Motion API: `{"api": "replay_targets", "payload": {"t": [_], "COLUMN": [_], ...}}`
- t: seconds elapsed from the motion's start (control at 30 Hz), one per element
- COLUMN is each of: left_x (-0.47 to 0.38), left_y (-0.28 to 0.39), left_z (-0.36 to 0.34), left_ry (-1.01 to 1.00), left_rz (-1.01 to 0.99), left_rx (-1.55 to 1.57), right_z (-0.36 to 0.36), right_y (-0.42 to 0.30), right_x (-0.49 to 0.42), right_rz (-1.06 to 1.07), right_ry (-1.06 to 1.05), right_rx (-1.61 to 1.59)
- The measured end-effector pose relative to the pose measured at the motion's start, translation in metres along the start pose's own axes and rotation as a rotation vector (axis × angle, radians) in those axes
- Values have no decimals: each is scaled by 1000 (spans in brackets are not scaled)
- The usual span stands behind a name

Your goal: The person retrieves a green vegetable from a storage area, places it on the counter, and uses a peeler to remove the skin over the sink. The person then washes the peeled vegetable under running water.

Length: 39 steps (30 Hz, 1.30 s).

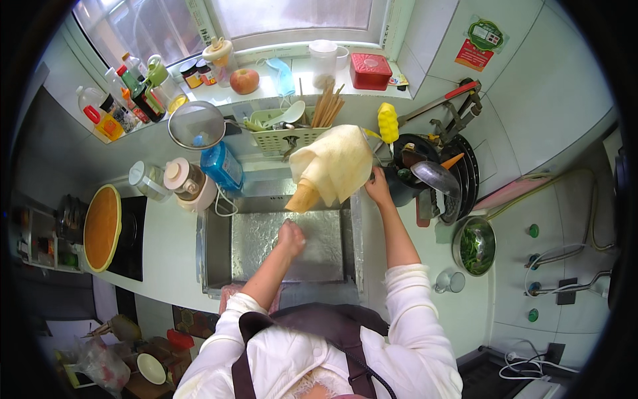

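Note:
My left hand is over the stainless steel sink, its fingers curled together; nothing plainly shows in it apart from a small white spot by the fingers. A pale yellow cloth hangs in a bunch above the far side of the sink, with a tan mesh-textured piece at its lower end. My right hand is at the right edge of this cloth, beside a dark pot. Its fingertips are partly hidden, and I cannot tell what they touch. The sink's bottom looks wet.
Behind the sink stand a green utensil basket, a blue bottle and a round strainer. Pans and a ladle crowd the right side. Nearer are a steel bowl of greens and a glass mug. A round orange-brown board stands left.

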<state>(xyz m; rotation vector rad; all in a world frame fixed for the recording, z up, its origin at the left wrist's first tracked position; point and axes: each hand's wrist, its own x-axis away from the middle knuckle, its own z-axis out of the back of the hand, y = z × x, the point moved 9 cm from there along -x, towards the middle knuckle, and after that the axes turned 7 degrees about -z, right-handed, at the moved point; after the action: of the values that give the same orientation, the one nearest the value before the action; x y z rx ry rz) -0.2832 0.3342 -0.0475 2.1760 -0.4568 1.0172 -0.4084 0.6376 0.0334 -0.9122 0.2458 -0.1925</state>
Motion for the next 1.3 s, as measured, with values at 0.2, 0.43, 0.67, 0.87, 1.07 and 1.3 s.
{"api": "replay_targets", "payload": {"t": [0.2,0.43,0.67,0.87,1.07,1.3], "left_x": [10,35,135,140,181,223], "left_y": [5,12,15,7,37,74], "left_z": [5,2,-5,9,-25,-61], "left_ry": [28,-268,-582,-689,-1101,-1195], "left_rz": [-46,-520,-1086,4,231,325], "left_rx": [-181,-786,-1429,-372,-664,-1205], "right_z": [-94,-155,-128,-61,-25,-14], "right_y": [-3,-103,-119,-216,-307,-347], "right_x": [126,250,252,251,256,252], "right_rz": [-318,-702,-354,649,1102,1153], "right_ry": [-600,-1090,-895,-423,-242,-21], "right_rx": [-412,-1388,-678,7,276,728]}}
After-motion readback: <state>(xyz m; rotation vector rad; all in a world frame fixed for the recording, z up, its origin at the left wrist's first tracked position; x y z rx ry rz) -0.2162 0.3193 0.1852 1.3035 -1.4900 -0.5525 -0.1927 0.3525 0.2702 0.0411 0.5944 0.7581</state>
